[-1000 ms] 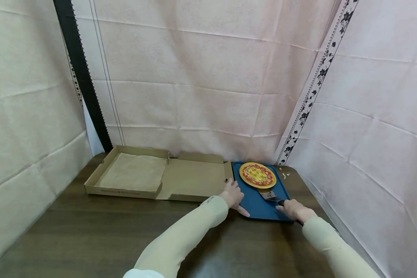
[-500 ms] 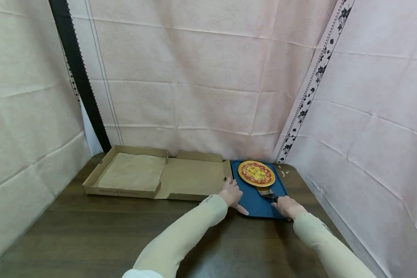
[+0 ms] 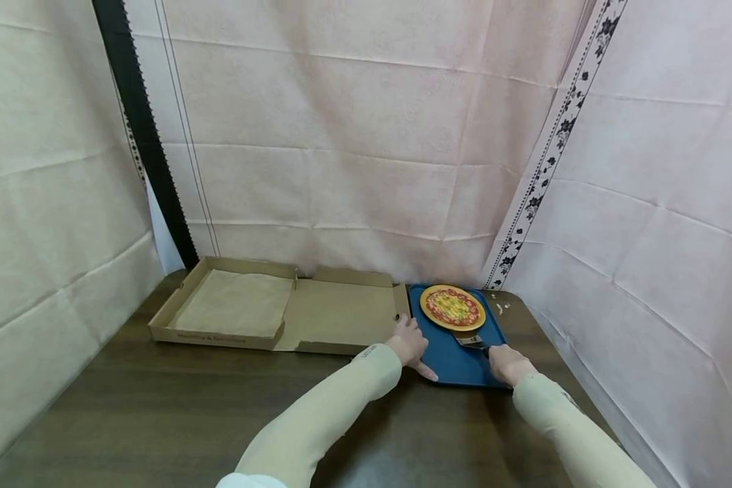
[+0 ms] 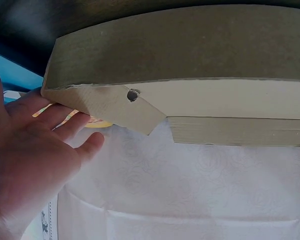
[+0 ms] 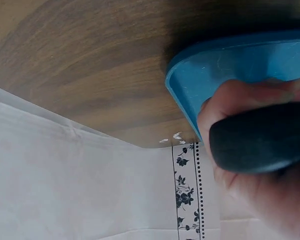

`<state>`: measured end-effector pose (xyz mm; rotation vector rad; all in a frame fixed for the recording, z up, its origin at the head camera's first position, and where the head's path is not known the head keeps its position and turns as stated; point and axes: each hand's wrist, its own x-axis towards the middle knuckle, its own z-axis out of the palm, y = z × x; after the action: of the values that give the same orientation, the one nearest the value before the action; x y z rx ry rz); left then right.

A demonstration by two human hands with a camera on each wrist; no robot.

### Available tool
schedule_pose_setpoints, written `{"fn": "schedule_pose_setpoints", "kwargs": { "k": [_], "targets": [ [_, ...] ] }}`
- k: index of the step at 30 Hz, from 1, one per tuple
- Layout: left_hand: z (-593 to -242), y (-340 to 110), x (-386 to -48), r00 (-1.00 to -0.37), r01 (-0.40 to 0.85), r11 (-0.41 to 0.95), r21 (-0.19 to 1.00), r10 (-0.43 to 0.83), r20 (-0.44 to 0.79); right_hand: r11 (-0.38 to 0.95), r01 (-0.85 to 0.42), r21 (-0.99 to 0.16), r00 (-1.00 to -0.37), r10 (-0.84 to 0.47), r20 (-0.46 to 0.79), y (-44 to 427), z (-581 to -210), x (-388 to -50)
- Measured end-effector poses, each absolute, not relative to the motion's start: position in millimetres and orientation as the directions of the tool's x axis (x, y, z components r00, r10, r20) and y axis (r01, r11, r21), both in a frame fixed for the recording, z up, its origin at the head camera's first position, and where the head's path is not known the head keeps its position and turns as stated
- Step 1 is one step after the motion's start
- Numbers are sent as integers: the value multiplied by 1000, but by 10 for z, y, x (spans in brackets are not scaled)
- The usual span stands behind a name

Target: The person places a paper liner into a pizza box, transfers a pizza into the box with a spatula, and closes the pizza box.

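A round pizza (image 3: 453, 307) with a yellow rim lies at the far end of a blue tray (image 3: 454, 366). My right hand (image 3: 510, 364) grips the black handle of a pizza server (image 3: 471, 341), whose metal blade meets the pizza's near edge; how far it reaches beneath is hidden. The right wrist view shows the rounded handle end (image 5: 262, 137) inside the curled fingers. My left hand (image 3: 410, 344) rests at the tray's left edge with fingers spread and the thumb by its front corner. In the left wrist view its fingers (image 4: 65, 120) extend beside the cardboard flap.
Left of the tray lies an opened cardboard pizza box (image 3: 341, 312), its lid side nearest my left hand. A sheet of paper (image 3: 234, 303) lines its base. Small white scraps (image 3: 501, 308) lie on the wooden table (image 3: 219, 407) right of the tray. Cloth curtains (image 3: 341, 135) enclose the table.
My right hand has shifted slightly left and forward along the tray with the pizza server. The left hand, pizza and tray stay in place.
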<state>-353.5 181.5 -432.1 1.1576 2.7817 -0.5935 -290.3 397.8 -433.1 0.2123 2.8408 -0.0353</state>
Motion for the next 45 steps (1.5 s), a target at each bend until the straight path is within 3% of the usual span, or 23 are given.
{"fn": "schedule_pose_setpoints", "kwargs": {
  "k": [45],
  "targets": [
    [-4308, 1839, -3525, -727, 686, 671, -282, 648, -227, 978, 208, -31, -934, 189, -304, 3875, -4277, -3134]
  ]
}}
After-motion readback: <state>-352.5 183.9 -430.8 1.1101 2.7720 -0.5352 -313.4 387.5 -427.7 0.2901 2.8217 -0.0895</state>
